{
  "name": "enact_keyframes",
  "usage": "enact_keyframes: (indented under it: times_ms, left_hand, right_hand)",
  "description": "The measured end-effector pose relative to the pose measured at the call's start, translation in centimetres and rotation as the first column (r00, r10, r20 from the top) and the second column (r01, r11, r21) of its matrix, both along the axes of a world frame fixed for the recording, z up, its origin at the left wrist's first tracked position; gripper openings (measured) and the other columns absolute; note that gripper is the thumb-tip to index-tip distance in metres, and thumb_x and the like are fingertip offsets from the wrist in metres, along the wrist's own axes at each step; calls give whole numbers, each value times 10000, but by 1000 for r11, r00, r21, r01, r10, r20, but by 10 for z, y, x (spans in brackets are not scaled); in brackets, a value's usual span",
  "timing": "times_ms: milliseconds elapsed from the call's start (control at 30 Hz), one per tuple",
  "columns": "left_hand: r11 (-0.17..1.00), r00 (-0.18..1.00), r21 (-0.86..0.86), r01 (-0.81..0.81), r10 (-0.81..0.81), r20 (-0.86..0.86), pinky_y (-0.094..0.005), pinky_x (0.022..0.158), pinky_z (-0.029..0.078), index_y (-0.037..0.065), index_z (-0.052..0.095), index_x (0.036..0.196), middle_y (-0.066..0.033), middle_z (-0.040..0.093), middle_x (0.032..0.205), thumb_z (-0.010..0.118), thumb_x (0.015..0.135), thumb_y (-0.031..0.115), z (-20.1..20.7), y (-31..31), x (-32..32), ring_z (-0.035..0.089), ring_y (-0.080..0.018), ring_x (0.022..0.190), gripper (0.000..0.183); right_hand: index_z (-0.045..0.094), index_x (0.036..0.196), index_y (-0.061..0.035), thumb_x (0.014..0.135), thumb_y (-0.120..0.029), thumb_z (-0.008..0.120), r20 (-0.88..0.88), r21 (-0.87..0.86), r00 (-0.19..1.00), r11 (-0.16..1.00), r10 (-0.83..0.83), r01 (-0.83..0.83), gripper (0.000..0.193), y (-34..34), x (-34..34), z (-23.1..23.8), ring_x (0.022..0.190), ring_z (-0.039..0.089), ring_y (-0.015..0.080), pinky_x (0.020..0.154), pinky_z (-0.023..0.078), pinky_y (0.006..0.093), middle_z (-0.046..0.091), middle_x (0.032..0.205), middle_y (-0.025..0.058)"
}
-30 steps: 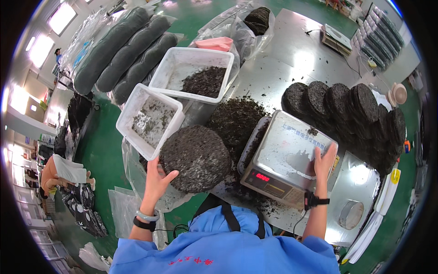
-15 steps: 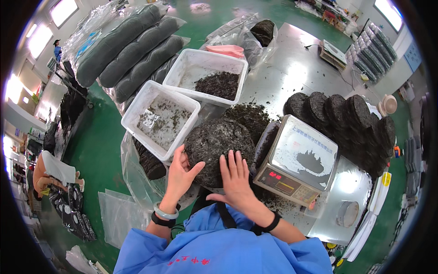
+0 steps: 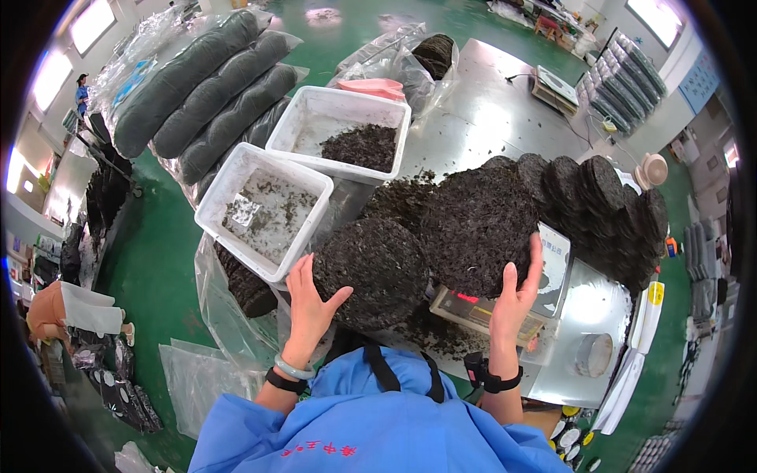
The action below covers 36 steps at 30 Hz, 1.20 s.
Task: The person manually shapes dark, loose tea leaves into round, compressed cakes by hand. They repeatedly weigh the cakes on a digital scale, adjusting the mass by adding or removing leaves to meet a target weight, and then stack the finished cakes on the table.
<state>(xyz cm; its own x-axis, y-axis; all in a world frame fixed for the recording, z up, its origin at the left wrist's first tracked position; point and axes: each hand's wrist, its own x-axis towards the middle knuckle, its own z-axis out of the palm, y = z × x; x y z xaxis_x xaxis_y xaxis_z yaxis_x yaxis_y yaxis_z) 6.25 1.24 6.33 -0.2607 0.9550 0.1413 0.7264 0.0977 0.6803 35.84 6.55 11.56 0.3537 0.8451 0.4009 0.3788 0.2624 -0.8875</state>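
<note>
My right hand [image 3: 516,303] grips the lower right edge of a round, dark dried seaweed cake [image 3: 481,225], thumb in front and fingers along the rim. This cake is tilted and covers much of the scale [image 3: 556,272], including part of its red display. My left hand [image 3: 311,311] has its fingers apart and touches the left edge of a second dried seaweed cake [image 3: 371,272], which lies in front of me. Loose seaweed flakes [image 3: 398,203] are heaped behind the two cakes. Rows of overlapping seaweed cakes [image 3: 607,205] stand to the right of the scale.
Two white plastic bins [image 3: 264,272] with seaweed scraps stand at the left. Beyond them are long dark bagged rolls [image 3: 189,87]. A second scale [image 3: 556,88] sits at the metal table's [image 3: 473,102] far end. Clear plastic bags [image 3: 205,386] hang at the near left.
My right hand has left the front cake and moved right, now holding a separate cake raised over the scale. My left hand stays at the front cake's left edge.
</note>
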Motion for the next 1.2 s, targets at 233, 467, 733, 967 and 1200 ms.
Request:
enact_keyframes:
  times_ms: [233, 467, 733, 967, 1200]
  left_hand:
    - [989, 995, 130, -63, 51, 91, -399, 1035, 367, -20, 368, 1344, -173, 459, 1300, 812, 722, 169, 11, 2, 15, 468, -314, 1197, 787]
    - [995, -33, -30, 91, 34, 999, -376, 1035, 418, 2, 438, 1344, -103, 543, 1310, 596, 951, 216, 54, 22, 30, 542, -237, 1181, 474]
    - [998, -9, 63, -2, -63, 998, -357, 910, 525, 24, 475, 1290, -81, 585, 1197, 642, 906, 86, 46, 33, 62, 599, -196, 1074, 423]
    - [994, 85, 110, -18, -108, 991, -337, 901, 520, 9, 478, 1289, -90, 585, 1216, 649, 892, 51, 50, 30, 61, 596, -185, 1070, 434]
    - [992, 88, 121, -37, -117, 989, -343, 905, 515, -5, 474, 1290, -101, 580, 1227, 627, 904, 53, 48, 26, 59, 593, -194, 1079, 419]
  right_hand:
    - [494, 1332, -20, 948, -17, 518, -656, -53, 748, 982, 101, -179, 386, -7, -9, -11, 1111, 523, 125, 960, 422, 252, 544, 1270, 64]
    - [490, 1307, -46, 955, -60, 524, -758, -66, 619, 921, 205, -385, 354, -6, -43, -2, 1162, 490, 144, 995, 394, 274, 510, 1291, 70]
    - [535, 1213, -36, 898, -70, 582, -105, -216, 978, 956, 182, -201, 320, 8, -58, -17, 1089, 515, 242, 1009, 359, 324, 559, 1095, 99]
    - [594, 897, -35, 766, 59, 670, 212, -51, 764, 787, 610, -615, 178, 21, -66, 18, 742, 591, 270, 653, 500, 327, 547, 869, 97]
    - [551, 866, -23, 777, 69, 633, 410, -76, 684, 770, 603, -634, 152, 25, -74, 14, 719, 558, 256, 620, 485, 331, 512, 837, 98]
